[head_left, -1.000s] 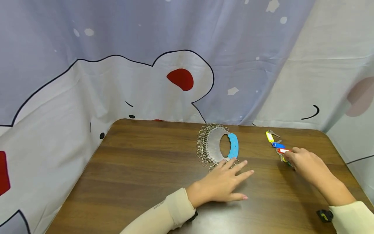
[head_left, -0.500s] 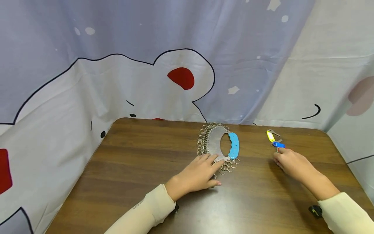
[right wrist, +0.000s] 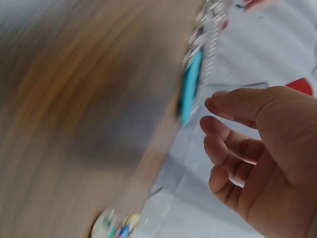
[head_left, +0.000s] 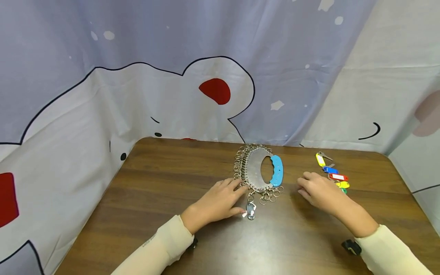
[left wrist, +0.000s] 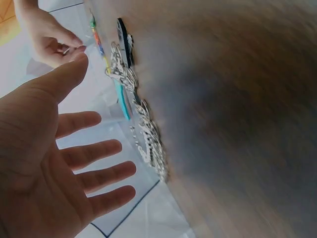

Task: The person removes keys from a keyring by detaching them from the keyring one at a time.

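A curved metal plate [head_left: 255, 168] with a blue finger-grooved handle [head_left: 277, 170] lies mid-table, fringed with metal rings [head_left: 238, 166]. From a ring at its near end hangs a dark, shiny fob-like piece [head_left: 250, 211] with white bits beside it. My left hand [head_left: 218, 200] hovers at the near left of the plate, its spread fingers holding nothing, as the left wrist view shows. Between the handle and the tagged keys is my right hand [head_left: 319, 191]; its loosely bent fingers [right wrist: 225, 134] are empty in the right wrist view.
A row of keys with colored tags runs along the right side: yellow [head_left: 320, 159], blue [head_left: 330, 170], red [head_left: 338, 177], a second yellow [head_left: 342, 184] and a green one partly behind my right hand. A patterned curtain [head_left: 165, 99] hangs behind the brown table [head_left: 154, 183].
My left hand has drawn back leftward from the plate's near end, uncovering the dark piece. My right hand has left the tagged keys and moved left toward the handle.
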### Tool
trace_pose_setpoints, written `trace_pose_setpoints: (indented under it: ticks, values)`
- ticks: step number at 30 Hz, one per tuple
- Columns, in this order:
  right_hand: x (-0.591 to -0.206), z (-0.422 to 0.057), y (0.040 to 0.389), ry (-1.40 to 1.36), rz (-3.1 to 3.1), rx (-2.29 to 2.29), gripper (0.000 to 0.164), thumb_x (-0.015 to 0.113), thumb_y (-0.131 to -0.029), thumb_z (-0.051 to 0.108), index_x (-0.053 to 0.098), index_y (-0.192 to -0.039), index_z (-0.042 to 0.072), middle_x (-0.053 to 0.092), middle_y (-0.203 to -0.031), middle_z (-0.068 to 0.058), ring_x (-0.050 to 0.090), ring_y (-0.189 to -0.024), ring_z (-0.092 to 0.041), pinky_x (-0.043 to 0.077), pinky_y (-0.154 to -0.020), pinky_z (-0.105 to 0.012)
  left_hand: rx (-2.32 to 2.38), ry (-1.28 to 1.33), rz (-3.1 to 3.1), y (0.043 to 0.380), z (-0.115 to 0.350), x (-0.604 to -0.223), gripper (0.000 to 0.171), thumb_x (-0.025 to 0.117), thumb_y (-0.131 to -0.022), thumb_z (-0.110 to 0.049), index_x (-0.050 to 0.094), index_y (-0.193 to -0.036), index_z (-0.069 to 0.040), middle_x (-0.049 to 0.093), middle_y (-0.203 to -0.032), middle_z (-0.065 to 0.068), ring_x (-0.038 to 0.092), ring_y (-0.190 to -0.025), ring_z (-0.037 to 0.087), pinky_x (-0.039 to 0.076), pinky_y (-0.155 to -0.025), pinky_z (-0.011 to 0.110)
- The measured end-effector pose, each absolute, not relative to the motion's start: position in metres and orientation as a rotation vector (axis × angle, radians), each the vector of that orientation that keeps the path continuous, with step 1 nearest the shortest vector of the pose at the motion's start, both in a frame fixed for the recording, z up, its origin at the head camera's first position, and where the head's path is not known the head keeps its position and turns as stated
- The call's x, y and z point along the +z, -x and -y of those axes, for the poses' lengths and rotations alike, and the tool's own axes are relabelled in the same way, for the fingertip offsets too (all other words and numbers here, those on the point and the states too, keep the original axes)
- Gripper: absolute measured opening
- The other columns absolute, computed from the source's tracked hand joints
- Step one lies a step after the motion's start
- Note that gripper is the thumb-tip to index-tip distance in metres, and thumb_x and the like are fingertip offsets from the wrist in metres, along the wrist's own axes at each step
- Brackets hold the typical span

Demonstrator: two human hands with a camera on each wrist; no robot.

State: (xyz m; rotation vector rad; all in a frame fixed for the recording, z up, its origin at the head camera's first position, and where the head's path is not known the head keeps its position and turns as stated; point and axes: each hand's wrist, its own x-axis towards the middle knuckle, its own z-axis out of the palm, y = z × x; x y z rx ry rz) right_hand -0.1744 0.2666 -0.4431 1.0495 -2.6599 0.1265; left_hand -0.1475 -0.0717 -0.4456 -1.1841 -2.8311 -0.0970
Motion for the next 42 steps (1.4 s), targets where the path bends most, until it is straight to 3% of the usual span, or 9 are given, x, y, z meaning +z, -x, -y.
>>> trace_pose_setpoints:
  ticks: [7,13,19,28,36,42]
  values:
    - [-0.445,-0.223,0.162,-1.112,2.656,0.321,0.014,0.076,-0.08,0.013,0.065,-0.09,0.013,0.058,-0.084,0.002,0.055,-0.076,-0.015,0.053,-0.063,-0.036,-0.096,1.154,2.829,0.148,0.083,-0.444,0.074,0.057,-0.088,-0.059,0.047,-0.143,-0.012,0.048,-0.144,0.02,0.045,-0.129,0.041,0.042,-0.103,0.056]
    - [-0.449,-0.194,0.156,-1.157,2.645,0.485,0.024,0.074,-0.081,0.011,0.067,-0.104,0.009,0.061,-0.094,-0.004,0.055,-0.078,-0.012,0.054,-0.066,-0.035,-0.111,1.117,2.853,0.149,0.088,-0.444,0.073,0.057,-0.088,-0.059,0.05,-0.14,-0.009,0.049,-0.141,0.021,0.046,-0.128,0.04,0.043,-0.103,0.054]
    - [-0.454,-0.171,0.155,-1.199,2.578,0.542,0.024,0.076,-0.079,0.009,0.067,-0.101,0.007,0.056,-0.094,-0.003,0.05,-0.076,-0.012,0.052,-0.064,-0.032,-0.151,1.085,2.862,0.149,0.087,-0.444,0.068,0.063,-0.086,-0.055,0.055,-0.135,-0.008,0.054,-0.134,0.018,0.051,-0.118,0.033,0.048,-0.097,0.05]
    - [-0.458,-0.145,0.153,-1.09,2.789,0.425,0.026,0.074,-0.082,0.027,0.065,-0.101,0.012,0.055,-0.085,0.001,0.053,-0.069,-0.014,0.051,-0.058,-0.035,-0.254,1.008,2.824,0.152,0.087,-0.442,0.059,0.068,-0.084,-0.049,0.06,-0.127,-0.01,0.06,-0.118,0.012,0.056,-0.103,0.028,0.053,-0.084,0.045]
    - [-0.463,-0.12,0.152,-0.723,3.013,0.253,0.045,0.072,-0.079,0.052,0.057,-0.088,0.011,0.061,-0.079,-0.005,0.063,-0.07,-0.026,0.053,-0.055,-0.044,-0.284,0.939,2.842,0.156,0.081,-0.442,0.04,0.073,-0.085,-0.031,0.064,-0.118,-0.01,0.06,-0.105,0.009,0.056,-0.091,0.025,0.054,-0.077,0.041]
    - [-0.461,-0.11,0.152,-0.538,3.107,0.138,0.041,0.071,-0.08,0.048,0.06,-0.075,0.009,0.062,-0.074,-0.01,0.062,-0.067,-0.033,0.052,-0.052,-0.051,-0.358,0.908,2.855,0.158,0.076,-0.444,0.026,0.071,-0.086,-0.021,0.066,-0.108,-0.009,0.06,-0.1,0.008,0.056,-0.09,0.025,0.054,-0.078,0.04]
